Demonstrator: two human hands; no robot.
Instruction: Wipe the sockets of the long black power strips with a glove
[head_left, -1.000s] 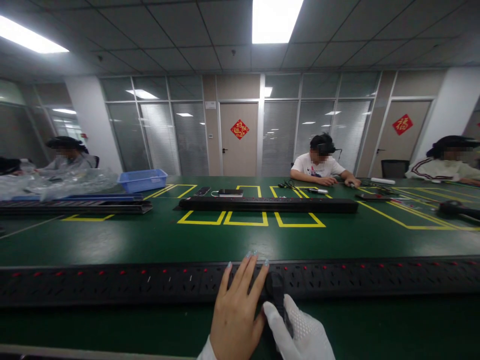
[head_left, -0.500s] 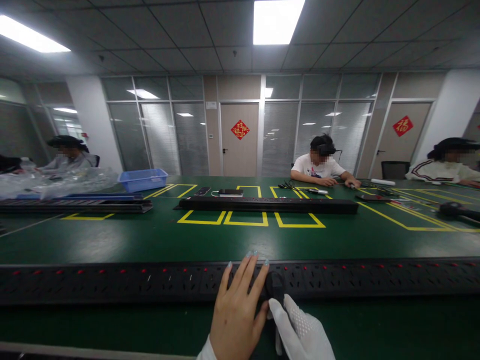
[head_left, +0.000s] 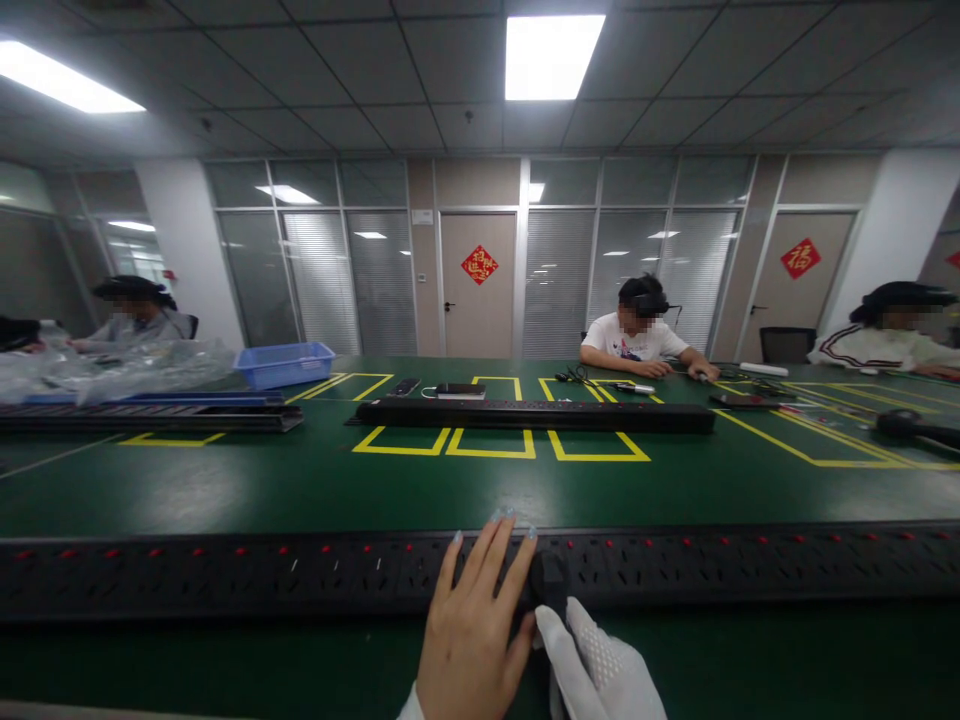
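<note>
1. Straight across your head view runs a long black socket strip (head_left: 225,578), lying on the green table (head_left: 247,500) and reaching out of the picture on both sides; red switches (head_left: 283,550) dot the far side of its face.
2. Your left hand (head_left: 472,640), bare, lies over the middle of the socket strip, palm down, with its fingers stretched and slightly spread; it grips nothing.
3. Your right hand (head_left: 604,668), in a white glove, is at the near edge of the socket strip, thumb and fingers pinched together on the lower end of a black plug (head_left: 553,575).
4. That plug sits over the face of the socket strip, just beside your left forefinger; you cannot tell from this angle whether its pins are fully seated.
5. Beyond the socket strip, and well apart from it, a second black strip (head_left: 532,414) lies across yellow tape outlines (head_left: 491,453).
6. Beyond the left part of the socket strip you have metal channels (head_left: 165,420), clear plastic wrapping (head_left: 150,367) and a blue basket (head_left: 285,375).
7. Farther beyond the socket strip, to the right of its middle, a person in a white T-shirt (head_left: 634,340) leans over the table with both hands on it; another person (head_left: 877,345) sits farther right, and one in grey (head_left: 142,328) sits to the left.
</note>
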